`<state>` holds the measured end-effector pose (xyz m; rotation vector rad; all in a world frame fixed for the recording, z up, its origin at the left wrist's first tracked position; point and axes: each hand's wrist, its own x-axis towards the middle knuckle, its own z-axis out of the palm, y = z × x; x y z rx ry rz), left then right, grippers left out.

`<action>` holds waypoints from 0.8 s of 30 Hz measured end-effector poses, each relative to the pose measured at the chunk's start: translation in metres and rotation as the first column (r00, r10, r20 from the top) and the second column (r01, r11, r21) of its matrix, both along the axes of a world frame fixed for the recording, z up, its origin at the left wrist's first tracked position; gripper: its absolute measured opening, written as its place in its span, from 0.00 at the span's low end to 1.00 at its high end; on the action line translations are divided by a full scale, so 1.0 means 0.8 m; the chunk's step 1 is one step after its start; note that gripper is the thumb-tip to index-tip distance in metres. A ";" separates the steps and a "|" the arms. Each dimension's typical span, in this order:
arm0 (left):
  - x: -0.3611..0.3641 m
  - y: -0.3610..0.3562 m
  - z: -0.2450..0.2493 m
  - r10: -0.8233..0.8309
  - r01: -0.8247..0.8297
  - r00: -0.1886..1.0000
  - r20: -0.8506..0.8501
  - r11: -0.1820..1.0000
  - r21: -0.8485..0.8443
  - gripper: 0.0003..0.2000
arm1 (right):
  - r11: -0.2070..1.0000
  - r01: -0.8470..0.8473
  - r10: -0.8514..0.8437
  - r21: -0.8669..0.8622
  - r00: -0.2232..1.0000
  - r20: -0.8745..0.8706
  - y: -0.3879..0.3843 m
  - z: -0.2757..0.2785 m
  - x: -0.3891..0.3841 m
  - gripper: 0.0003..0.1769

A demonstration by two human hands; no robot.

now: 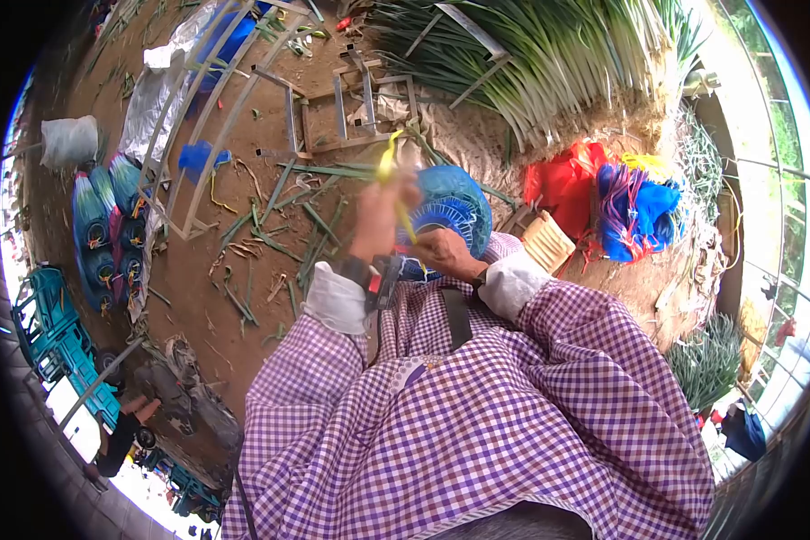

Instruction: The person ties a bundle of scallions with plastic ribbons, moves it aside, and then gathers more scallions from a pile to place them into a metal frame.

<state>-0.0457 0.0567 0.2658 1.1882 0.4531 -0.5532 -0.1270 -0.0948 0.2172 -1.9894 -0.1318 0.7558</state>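
Note:
In front of my lap stands a round bundle in blue netting (459, 184), its mesh pleated toward the middle. My left hand (382, 211), smeared by motion, is raised at the bundle's left side with its fingers closed around a yellow strip (388, 164). The strip's upper end sticks out above the hand, and its lower part runs down toward my right hand (447, 251). That right hand is closed at the near edge of the bundle, its fingers pressed on the gathered netting. What lies under the fingers is hidden.
A big pile of long green onions (549, 63) lies at the back right. Red bags (562, 184) and blue netting (643, 216) are to my right. Metal frames (288, 117) stand at the back left, near netted bundles (103, 238). Another person's arm (117, 441) shows at lower left.

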 end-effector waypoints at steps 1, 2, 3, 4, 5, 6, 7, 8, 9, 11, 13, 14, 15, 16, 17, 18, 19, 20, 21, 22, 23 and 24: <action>0.002 -0.002 -0.003 0.019 -0.019 1.000 -0.007 0.999 -0.026 0.19 | 0.999 0.023 -0.021 0.031 0.999 -0.047 -0.003 -0.001 0.001 0.17; -0.005 0.013 -0.046 -0.081 0.081 0.996 0.044 0.997 -0.014 0.18 | 0.997 0.047 -0.042 0.061 0.995 -0.094 -0.006 -0.001 0.001 0.17; -0.018 0.018 -0.073 -0.224 0.193 0.955 0.193 0.967 0.167 0.19 | 0.991 0.086 -0.071 0.105 0.987 -0.142 -0.007 -0.007 -0.001 0.18; -0.031 0.021 -0.079 -0.380 0.264 0.872 0.308 0.896 0.358 0.21 | 0.981 0.127 -0.098 0.145 0.977 -0.190 -0.007 -0.016 -0.004 0.18; -0.049 0.028 -0.083 -0.521 0.379 0.812 0.264 0.814 0.440 0.23 | 0.969 0.169 -0.122 0.183 0.963 -0.240 -0.009 -0.026 -0.007 0.18; -0.064 0.032 -0.075 -0.650 0.481 0.728 0.219 0.711 0.513 0.25 | 0.958 0.190 -0.128 0.215 0.953 -0.273 -0.011 -0.027 -0.008 0.17; -0.070 0.032 -0.059 -0.663 0.499 0.731 0.162 0.681 0.535 0.24 | 0.946 0.213 -0.133 0.245 0.942 -0.309 -0.012 -0.026 -0.009 0.17; -0.075 0.029 -0.044 -0.673 0.519 0.733 0.103 0.651 0.554 0.23 | 0.932 0.238 -0.136 0.273 0.929 -0.345 -0.014 -0.026 -0.011 0.17; -0.081 0.028 -0.040 -0.680 0.540 0.732 0.046 0.620 0.570 0.23 | 0.926 0.271 -0.143 0.261 0.896 -0.420 -0.017 -0.019 -0.009 0.17; -0.091 0.029 -0.045 -0.691 0.469 0.704 0.164 0.625 0.624 0.20 | 0.917 0.325 -0.149 0.232 0.817 -0.557 -0.023 -0.006 0.000 0.17; -0.104 0.034 -0.064 -0.721 0.457 0.670 0.180 0.591 0.665 0.19 | 0.909 0.315 -0.126 0.275 0.834 -0.538 -0.023 -0.011 -0.002 0.16; -0.110 0.034 -0.074 -0.699 0.434 0.691 0.184 0.605 0.668 0.19 | 0.904 0.311 -0.122 0.292 0.845 -0.521 -0.022 -0.014 -0.002 0.16; -0.113 0.032 -0.082 -0.678 0.411 0.711 0.189 0.618 0.670 0.18 | 0.900 0.308 -0.120 0.310 0.856 -0.503 -0.020 -0.011 0.000 0.17; -0.117 0.030 -0.089 -0.656 0.389 0.730 0.194 0.631 0.671 0.18 | 0.903 0.312 -0.141 0.295 0.865 -0.481 -0.018 -0.009 0.002 0.17; -0.122 0.028 -0.097 -0.582 0.379 0.788 0.200 0.715 0.587 0.17 | 0.907 0.315 -0.162 0.280 0.874 -0.459 -0.015 -0.007 0.004 0.16; -0.124 0.024 -0.096 -0.505 0.358 0.841 0.197 0.791 0.497 0.16 | 0.909 0.320 -0.184 0.265 0.882 -0.435 -0.014 -0.008 0.003 0.15; -0.124 0.021 -0.095 -0.425 0.327 0.886 0.184 0.855 0.402 0.16 | 0.901 0.327 -0.187 0.286 0.887 -0.423 -0.014 -0.008 0.004 0.14; -0.124 0.021 -0.095 -0.356 0.320 0.929 0.104 0.911 0.260 0.15 | 0.892 0.333 -0.191 0.306 0.891 -0.412 -0.014 -0.008 0.005 0.13; -0.127 0.022 -0.094 -0.294 0.291 0.956 0.009 0.950 0.116 0.15 | 0.882 0.340 -0.195 0.327 0.894 -0.403 -0.012 -0.005 0.004 0.13; -0.129 0.022 -0.092 -0.243 0.241 0.965 -0.094 0.970 -0.026 0.15 | 0.883 0.357 -0.207 0.304 0.879 -0.430 -0.012 -0.002 0.005 0.12; -0.129 0.022 -0.091 -0.242 0.238 0.963 -0.116 0.970 -0.047 0.15 | 0.884 0.372 -0.219 0.282 0.864 -0.453 -0.012 0.000 0.008 0.12; -0.129 0.022 -0.090 -0.242 0.234 0.960 -0.139 0.970 -0.068 0.15 | 0.885 0.387 -0.232 0.258 0.848 -0.477 -0.012 0.001 0.011 0.11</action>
